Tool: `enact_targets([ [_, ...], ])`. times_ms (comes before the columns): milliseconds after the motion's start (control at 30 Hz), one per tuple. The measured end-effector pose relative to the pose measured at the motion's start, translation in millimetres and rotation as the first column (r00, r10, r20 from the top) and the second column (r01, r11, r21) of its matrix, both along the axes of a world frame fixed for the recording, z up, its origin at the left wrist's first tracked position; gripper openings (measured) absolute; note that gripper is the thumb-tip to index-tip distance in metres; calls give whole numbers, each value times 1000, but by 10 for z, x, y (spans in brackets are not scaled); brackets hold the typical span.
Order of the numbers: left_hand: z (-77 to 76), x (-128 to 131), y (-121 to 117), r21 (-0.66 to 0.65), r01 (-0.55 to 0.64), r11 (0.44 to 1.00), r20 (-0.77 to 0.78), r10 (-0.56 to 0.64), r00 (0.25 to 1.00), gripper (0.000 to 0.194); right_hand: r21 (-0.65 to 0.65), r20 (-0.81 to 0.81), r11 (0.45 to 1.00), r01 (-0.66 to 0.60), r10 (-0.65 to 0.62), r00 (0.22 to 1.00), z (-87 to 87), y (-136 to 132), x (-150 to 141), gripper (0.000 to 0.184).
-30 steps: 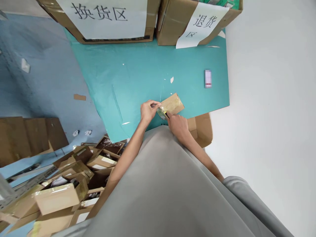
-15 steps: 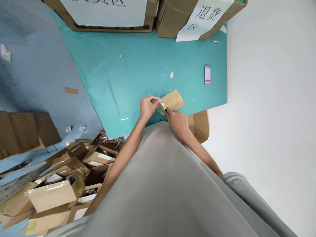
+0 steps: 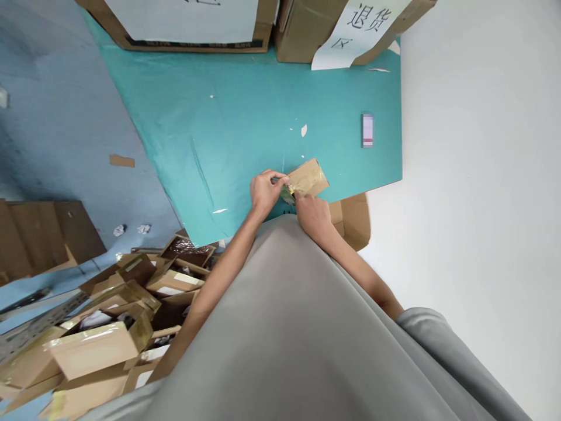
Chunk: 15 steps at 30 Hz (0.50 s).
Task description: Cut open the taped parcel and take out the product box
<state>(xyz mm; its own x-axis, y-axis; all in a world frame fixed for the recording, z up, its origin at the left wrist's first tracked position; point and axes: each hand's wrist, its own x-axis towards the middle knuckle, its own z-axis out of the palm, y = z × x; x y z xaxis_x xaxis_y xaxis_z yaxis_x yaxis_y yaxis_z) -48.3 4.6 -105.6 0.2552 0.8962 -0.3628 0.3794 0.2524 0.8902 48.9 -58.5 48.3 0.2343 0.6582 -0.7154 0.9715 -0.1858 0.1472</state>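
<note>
A small cardboard box [image 3: 309, 176] with shiny clear tape [image 3: 290, 186] on it lies near the front edge of the teal table. My left hand [image 3: 265, 190] is at the box's left end, thumb and fingers pinched on the tape there. My right hand [image 3: 314, 213] is closed around a small black-and-yellow utility knife [image 3: 293, 193], its tip against the taped end; most of the knife is hidden in the fist. Below the box end, between my hands, a crumpled see-through film shows partly.
Two large cartons with paper signs [image 3: 337, 35] stand along the table's far side. A phone [image 3: 367, 130] lies at the right. An open carton [image 3: 356, 221] sits below the front edge. Opened boxes [image 3: 94, 348] are heaped on the floor at the left. A white wall borders the right.
My right hand has shifted slightly left and up with the knife, closer to my left hand. The left hand keeps its pinch, and the box stays almost in place.
</note>
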Motion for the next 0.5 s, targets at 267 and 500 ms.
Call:
enact_targets([
  [267,46,46,-61,63,18,998,-72,-13,997,14,-49,15,996,75,-75,997,28,-164,-10,44],
  [500,17,50,-105,130,3,991,-81,8,997,11,-11,-67,997,80,-81,995,17,-151,64,43],
])
